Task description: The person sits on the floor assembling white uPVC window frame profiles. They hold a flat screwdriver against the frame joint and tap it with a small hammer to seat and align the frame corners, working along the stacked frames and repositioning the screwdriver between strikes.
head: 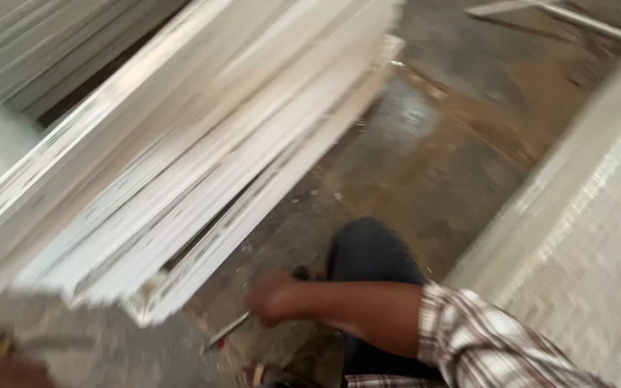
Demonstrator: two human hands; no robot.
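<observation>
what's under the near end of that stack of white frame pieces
Bare concrete floor shows beside the white frame pieces. The right hand holds a slim tool near their corner. Whatever is directly beneath is covered.

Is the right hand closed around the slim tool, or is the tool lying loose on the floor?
Closed on it: the right hand is fisted around the slim tool, whose tip angles down toward the floor. Motion blur hides the finer grip.
</observation>
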